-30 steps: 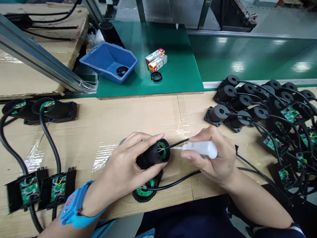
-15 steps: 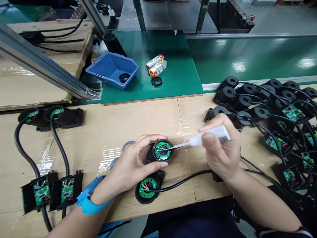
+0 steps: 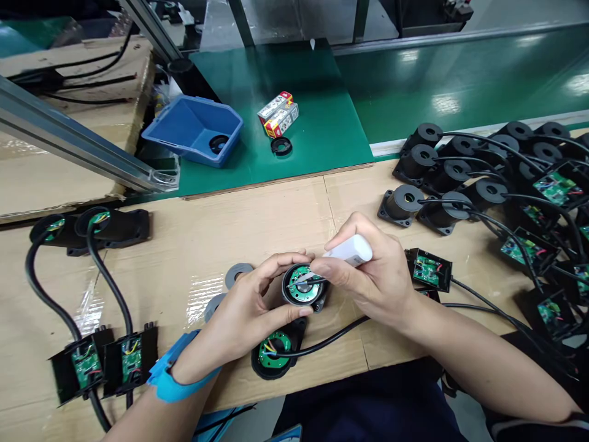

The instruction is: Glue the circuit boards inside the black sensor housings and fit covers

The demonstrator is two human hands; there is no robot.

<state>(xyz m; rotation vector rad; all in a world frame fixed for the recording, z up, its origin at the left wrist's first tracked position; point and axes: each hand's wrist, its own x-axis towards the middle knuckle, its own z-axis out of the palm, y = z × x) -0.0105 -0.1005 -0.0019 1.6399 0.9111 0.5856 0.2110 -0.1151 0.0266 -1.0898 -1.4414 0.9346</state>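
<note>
My left hand (image 3: 257, 301) grips a round black housing (image 3: 317, 302) by its side, thumb below and fingers above. A green ring-shaped circuit board (image 3: 294, 293) sits inside the housing's mouth, facing me. In my right hand (image 3: 375, 276) is a white squeeze bottle (image 3: 347, 250), tilted so that its thin nozzle reaches over the board; whether the tip touches it I cannot tell. Just below lies a second black housing (image 3: 276, 356) with a similar board, colored wires and a black cable (image 3: 329, 339) that runs right, under my right hand.
Two cabled housings (image 3: 117, 227) lie at left, with small circuit boards (image 3: 132, 356) in black casings nearer me. Several black housings (image 3: 418, 161) crowd the right, cables tangled among them. A blue bin (image 3: 197, 129), small boxes (image 3: 279, 115) and a black ring (image 3: 281, 145) stand at the back. Grey discs (image 3: 237, 273) lie beside my left hand.
My right hand has moved left with the squeeze bottle, bringing its nozzle further over the board. The held housing has tilted a little. A circuit board behind my right hand now shows.
</note>
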